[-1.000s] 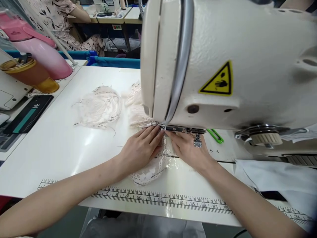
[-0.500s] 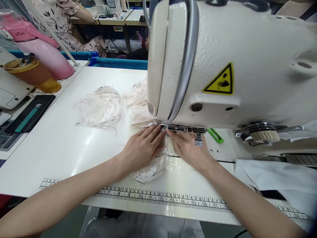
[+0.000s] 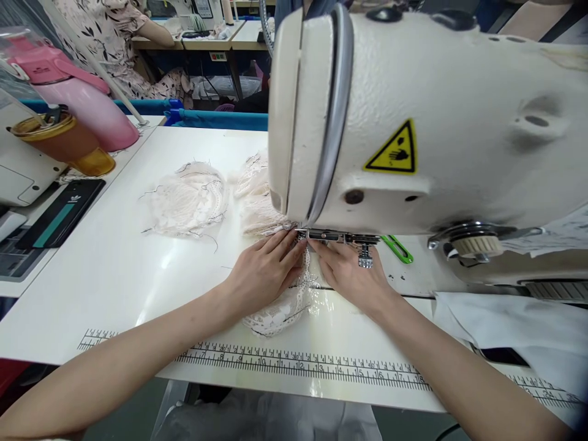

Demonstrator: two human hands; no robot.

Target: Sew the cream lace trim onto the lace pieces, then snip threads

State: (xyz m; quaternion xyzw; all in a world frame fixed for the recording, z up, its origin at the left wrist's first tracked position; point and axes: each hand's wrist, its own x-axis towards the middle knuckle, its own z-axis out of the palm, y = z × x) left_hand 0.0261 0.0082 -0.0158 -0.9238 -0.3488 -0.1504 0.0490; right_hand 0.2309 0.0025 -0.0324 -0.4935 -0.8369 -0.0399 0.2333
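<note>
My left hand (image 3: 263, 269) lies with stretched fingers on a strip of cream lace (image 3: 280, 315), its fingertips close beside the presser foot of the sewing machine (image 3: 316, 122). From the other side my right hand (image 3: 356, 269) reaches under the machine head, fingers extended and touching the lace edge near the needle area. Part of the right fingers is hidden behind the metal attachment (image 3: 340, 237). More gathered lace (image 3: 257, 202) bunches up behind the left fingertips. Apart on the left is a round lace piece (image 3: 188, 199) with loose dark threads.
A green thread snipper (image 3: 397, 249) lies right of my right hand. White cloth (image 3: 514, 331) covers the right side. A printed ruler (image 3: 275, 361) runs along the front edge. A pink bottle (image 3: 87, 104), brown cup (image 3: 64, 141) and black case (image 3: 64, 211) stand left. A person (image 3: 110, 49) sits beyond.
The view has shifted slightly, so the machine appears a little further left. Both hands stay at nearly the same place on the lace.
</note>
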